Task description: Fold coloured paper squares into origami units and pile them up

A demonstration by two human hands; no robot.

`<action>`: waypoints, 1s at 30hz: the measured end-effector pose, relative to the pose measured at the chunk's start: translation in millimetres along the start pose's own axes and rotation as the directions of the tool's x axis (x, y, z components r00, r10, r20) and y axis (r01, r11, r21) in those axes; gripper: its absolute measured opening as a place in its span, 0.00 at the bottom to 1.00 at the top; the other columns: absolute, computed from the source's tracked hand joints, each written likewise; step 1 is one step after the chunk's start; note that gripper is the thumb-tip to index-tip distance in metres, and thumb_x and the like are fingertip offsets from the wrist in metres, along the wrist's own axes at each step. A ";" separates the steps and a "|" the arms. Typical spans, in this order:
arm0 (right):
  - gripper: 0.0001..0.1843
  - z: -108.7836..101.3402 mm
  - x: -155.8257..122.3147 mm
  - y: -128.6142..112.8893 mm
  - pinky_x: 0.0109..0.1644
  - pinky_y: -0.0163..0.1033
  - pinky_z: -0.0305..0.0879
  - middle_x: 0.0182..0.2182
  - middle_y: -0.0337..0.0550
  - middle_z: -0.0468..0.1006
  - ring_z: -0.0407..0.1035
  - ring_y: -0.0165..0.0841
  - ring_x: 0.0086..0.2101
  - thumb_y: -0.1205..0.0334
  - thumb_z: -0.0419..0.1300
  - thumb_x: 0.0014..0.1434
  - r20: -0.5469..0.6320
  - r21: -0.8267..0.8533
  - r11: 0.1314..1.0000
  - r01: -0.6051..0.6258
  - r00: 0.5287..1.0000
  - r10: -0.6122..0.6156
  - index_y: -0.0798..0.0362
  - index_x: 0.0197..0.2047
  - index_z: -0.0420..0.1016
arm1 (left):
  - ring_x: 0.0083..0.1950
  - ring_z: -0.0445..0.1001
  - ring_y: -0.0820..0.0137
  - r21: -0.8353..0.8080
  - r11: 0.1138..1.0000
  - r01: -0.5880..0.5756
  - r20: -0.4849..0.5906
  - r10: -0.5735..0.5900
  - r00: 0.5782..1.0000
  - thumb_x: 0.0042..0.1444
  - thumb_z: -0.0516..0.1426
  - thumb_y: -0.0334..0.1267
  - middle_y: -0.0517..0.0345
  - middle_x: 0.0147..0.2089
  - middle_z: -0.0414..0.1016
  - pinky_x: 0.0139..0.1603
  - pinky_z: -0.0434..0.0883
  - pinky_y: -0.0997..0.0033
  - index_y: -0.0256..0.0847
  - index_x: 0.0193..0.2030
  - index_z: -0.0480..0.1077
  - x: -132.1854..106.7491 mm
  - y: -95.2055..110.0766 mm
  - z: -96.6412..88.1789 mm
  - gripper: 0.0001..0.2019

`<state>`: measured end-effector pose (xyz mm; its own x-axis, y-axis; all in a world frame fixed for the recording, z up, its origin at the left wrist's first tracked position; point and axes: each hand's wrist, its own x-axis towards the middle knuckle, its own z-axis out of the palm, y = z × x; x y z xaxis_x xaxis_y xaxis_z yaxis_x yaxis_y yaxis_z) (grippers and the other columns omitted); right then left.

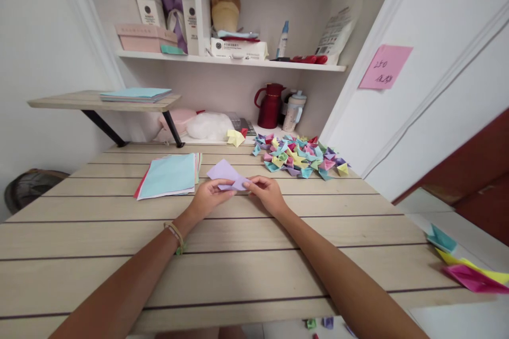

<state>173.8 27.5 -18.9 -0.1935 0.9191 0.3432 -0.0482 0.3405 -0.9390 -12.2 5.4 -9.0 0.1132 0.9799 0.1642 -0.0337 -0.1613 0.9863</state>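
A partly folded sheet of purple paper point(223, 170) is held between both hands just above the slatted tabletop point(246, 254). My left hand point(210, 196) pinches its lower left side, thumb and fingers closed on it. At the lower right corner, my right hand point(266, 192) grips the paper between thumb and fingers. To the left of the hands lies a stack of coloured paper sheets point(169, 176), a light blue one on top. A heap of small folded paper boats point(302, 156) in many colours lies beyond my right hand.
A small raised shelf point(67, 99) carries more paper point(135, 94) at the left. Behind the table stand a red jug point(271, 107) and a pale tumbler point(294, 111). Larger paper boats point(473, 277) lie at the right edge. Several small folded pieces point(311, 323) are on the floor.
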 end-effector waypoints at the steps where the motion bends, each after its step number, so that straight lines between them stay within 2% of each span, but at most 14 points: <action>1: 0.12 0.1 0.3 1.0 0.29 0.36 0.65 0.26 0.43 0.76 0.68 0.32 0.26 0.54 0.65 0.44 0.000 0.033 0.999 -0.032 0.999 0.032 0.54 0.27 0.75 | 0.35 0.75 0.66 0.015 1.000 -0.009 -0.025 0.010 1.000 0.36 0.66 0.39 0.52 0.34 0.78 0.43 0.71 0.63 0.35 0.36 0.73 0.9 -1.0 0.3 0.18; 4: 0.13 1.0 1.1 2.6 0.29 0.35 0.64 0.23 0.38 0.74 0.67 0.29 0.24 0.57 0.67 0.41 -0.019 0.150 0.986 -0.071 0.997 0.074 0.54 0.30 0.72 | 0.35 0.76 0.67 0.022 0.998 -0.052 -0.053 0.053 0.997 0.42 0.63 0.41 0.52 0.32 0.78 0.44 0.70 0.64 0.35 0.33 0.73 3.0 -2.4 -0.2 0.13; 8: 0.26 2.3 1.3 3.0 0.31 0.34 0.63 0.26 0.36 0.75 0.67 0.27 0.25 0.60 0.68 0.40 0.014 0.191 0.977 -0.097 0.995 0.096 0.51 0.44 0.68 | 0.36 0.76 0.68 0.040 0.995 -0.097 -0.070 0.099 0.993 0.42 0.63 0.39 0.53 0.32 0.77 0.44 0.70 0.67 0.35 0.34 0.70 4.3 -3.7 -2.5 0.13; 10: 0.30 2.9 0.8 2.8 0.32 0.33 0.62 0.25 0.35 0.74 0.66 0.26 0.24 0.61 0.68 0.40 0.067 0.141 0.983 -0.115 0.992 0.107 0.51 0.47 0.67 | 0.35 0.76 0.69 0.032 0.993 -0.115 -0.087 0.118 0.989 0.41 0.64 0.38 0.55 0.32 0.77 0.42 0.70 0.68 0.37 0.39 0.67 4.5 -4.6 -3.4 0.17; 14: 0.32 4.1 -0.2 2.1 0.32 0.33 0.61 0.23 0.32 0.72 0.64 0.25 0.24 0.61 0.69 0.38 0.115 0.102 0.985 -0.141 0.985 0.129 0.52 0.49 0.67 | 0.34 0.76 0.68 0.014 0.995 -0.102 -0.120 0.103 0.987 0.39 0.65 0.37 0.57 0.30 0.76 0.41 0.71 0.65 0.38 0.53 0.55 3.4 -4.6 -4.0 0.34; 17: 0.30 4.6 0.1 3.6 0.31 0.34 0.61 0.22 0.33 0.73 0.65 0.27 0.24 0.58 0.68 0.40 0.104 0.144 0.971 -0.189 0.979 0.175 0.53 0.48 0.68 | 0.34 0.77 0.67 0.027 0.995 -0.096 -0.071 0.097 0.993 0.40 0.64 0.37 0.55 0.31 0.77 0.42 0.71 0.64 0.39 0.58 0.49 1.0 -3.3 -3.0 0.39; 20: 0.23 4.2 1.3 7.3 0.32 0.35 0.62 0.25 0.38 0.75 0.67 0.29 0.25 0.56 0.68 0.40 0.083 0.188 0.964 -0.190 0.981 0.177 0.55 0.40 0.73 | 0.34 0.76 0.68 0.040 0.995 -0.095 -0.007 0.095 0.995 0.41 0.64 0.37 0.56 0.31 0.77 0.41 0.71 0.65 0.39 0.59 0.48 -0.3 -3.7 -1.8 0.40; 23: 0.19 3.2 1.9 9.8 0.32 0.35 0.62 0.27 0.41 0.76 0.68 0.30 0.26 0.55 0.68 0.39 0.060 0.177 0.974 -0.144 0.989 0.136 0.55 0.34 0.73 | 0.33 0.77 0.68 0.049 0.997 -0.067 -0.046 0.069 0.997 0.42 0.63 0.38 0.57 0.30 0.77 0.40 0.71 0.67 0.38 0.60 0.48 1.1 -5.2 -1.6 0.40; 25: 0.17 3.0 1.7 9.6 0.31 0.35 0.62 0.27 0.40 0.75 0.68 0.30 0.26 0.55 0.68 0.39 0.040 0.134 0.986 -0.101 0.995 0.096 0.54 0.33 0.73 | 0.32 0.77 0.67 0.065 0.997 -0.030 -0.072 0.035 0.997 0.43 0.63 0.41 0.55 0.29 0.77 0.37 0.71 0.68 0.36 0.57 0.56 2.7 -5.5 -2.2 0.34; 27: 0.15 3.5 1.0 8.5 0.31 0.35 0.62 0.26 0.40 0.75 0.67 0.30 0.27 0.55 0.68 0.40 0.034 0.061 0.997 -0.056 0.998 0.054 0.54 0.30 0.72 | 0.29 0.76 0.68 0.108 0.994 0.004 -0.046 0.001 0.999 0.45 0.61 0.44 0.54 0.27 0.77 0.32 0.71 0.71 0.34 0.45 0.67 3.8 -5.0 -2.9 0.21; 28: 0.15 4.1 0.6 7.9 0.31 0.34 0.62 0.26 0.40 0.74 0.67 0.30 0.28 0.55 0.67 0.40 0.037 0.024 0.999 -0.037 0.999 0.036 0.54 0.30 0.72 | 0.27 0.75 0.69 0.132 0.991 0.011 -0.020 -0.009 1.000 0.46 0.60 0.45 0.53 0.26 0.76 0.30 0.71 0.72 0.34 0.37 0.70 3.9 -4.7 -3.2 0.16; 30: 0.16 5.2 -0.2 6.6 0.30 0.34 0.62 0.27 0.40 0.73 0.67 0.30 0.28 0.56 0.66 0.42 0.059 -0.029 1.000 -0.011 0.998 0.013 0.53 0.35 0.72 | 0.23 0.73 0.71 0.150 0.988 0.021 0.025 -0.025 0.999 0.48 0.58 0.47 0.54 0.23 0.76 0.26 0.70 0.73 0.34 0.27 0.70 3.6 -4.7 -3.6 0.15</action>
<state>168.5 28.5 -25.3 -0.2516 0.9101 0.3292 -0.0176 0.3357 -0.9418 -15.2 10.1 -13.1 0.1392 0.9803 0.1400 0.1180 -0.1568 0.9806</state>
